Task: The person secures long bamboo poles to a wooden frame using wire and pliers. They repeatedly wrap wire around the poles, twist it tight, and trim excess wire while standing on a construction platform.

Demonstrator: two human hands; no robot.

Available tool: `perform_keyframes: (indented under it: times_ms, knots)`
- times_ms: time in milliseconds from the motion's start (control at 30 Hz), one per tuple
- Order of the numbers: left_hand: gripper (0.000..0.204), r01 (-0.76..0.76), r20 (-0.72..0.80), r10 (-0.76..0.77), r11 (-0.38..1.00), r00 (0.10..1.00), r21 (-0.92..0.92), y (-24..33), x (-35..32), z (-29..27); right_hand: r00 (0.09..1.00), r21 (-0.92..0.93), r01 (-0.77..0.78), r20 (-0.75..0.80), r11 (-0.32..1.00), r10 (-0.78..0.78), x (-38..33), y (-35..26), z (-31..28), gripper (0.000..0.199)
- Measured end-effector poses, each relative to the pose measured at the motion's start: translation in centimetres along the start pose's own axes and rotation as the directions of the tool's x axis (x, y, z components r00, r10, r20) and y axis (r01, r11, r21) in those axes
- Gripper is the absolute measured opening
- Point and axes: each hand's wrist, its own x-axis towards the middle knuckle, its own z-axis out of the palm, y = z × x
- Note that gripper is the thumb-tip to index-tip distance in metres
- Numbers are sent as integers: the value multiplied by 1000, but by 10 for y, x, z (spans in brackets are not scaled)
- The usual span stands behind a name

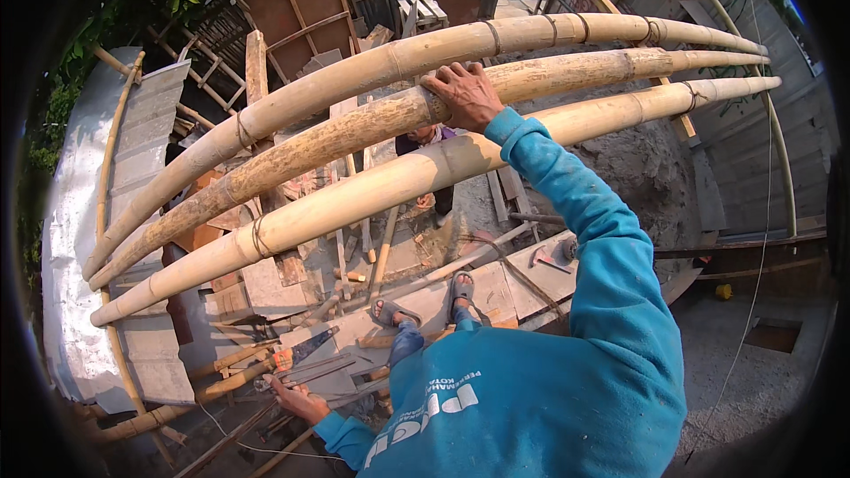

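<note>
Three long bamboo poles run side by side across the upper view. My right hand (465,96) is wrapped over the mottled middle bamboo pole (354,128), between the far bamboo pole (398,57) and the near bamboo pole (363,190). Dark ties circle the far and near poles in places. At the lower left, my left hand (301,400) is held low with its fingers bent together; a small greyish thing shows at the fingertips, too unclear to name. Just beyond it is a handsaw (310,347) with an orange handle and a dark blade.
My sandalled feet stand on planks (478,288) high above rubble. A hammer (551,258) lies on boards to the right. Another person (427,134) is below, partly hidden by the poles. Corrugated metal sheets (150,301) lie left; a thin cord (760,265) hangs right.
</note>
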Motion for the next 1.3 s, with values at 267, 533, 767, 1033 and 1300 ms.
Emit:
perform_keyframes:
  times_ms: [267,533,767,1033,1300]
  knots:
    - [65,-43,166,42,999,985,3,15,-2,47,984,-29,-59,169,998,63,-26,35,-5,65]
    - [78,-74,150,75,997,986,-13,0,-21,50,965,23,-59,258,998,51,-21,32,-20,74]
    - [71,33,135,-27,999,991,-41,-14,-18,41,943,245,-119,330,962,32,-10,64,6,81]
    - [76,-74,78,81,993,994,-91,-17,-32,44,874,420,-368,-149,830,463,-9,156,18,35]
    - [47,-15,-83,15,1000,996,3,2,-58,21,534,-466,-676,223,570,815,-51,315,4,39]
